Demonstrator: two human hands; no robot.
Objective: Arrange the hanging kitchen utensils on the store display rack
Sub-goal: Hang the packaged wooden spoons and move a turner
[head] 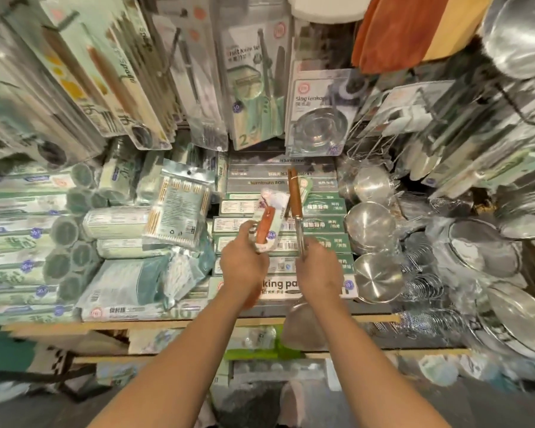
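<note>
head view – left hand (244, 263) grips packaged spoon (267, 225), right hand (319, 270) grips wood-handled strainer (294, 208).

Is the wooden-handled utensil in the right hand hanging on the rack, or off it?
Off the rack. The right hand grips the wooden-handled utensil by its metal shaft, handle pointing up over the stacked boxes, touching no hook.

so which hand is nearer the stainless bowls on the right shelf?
Right. The right hand, gripping a wooden-handled utensil, sits just left of the stainless bowls; the left hand is farther left, holding a packaged utensil.
</note>
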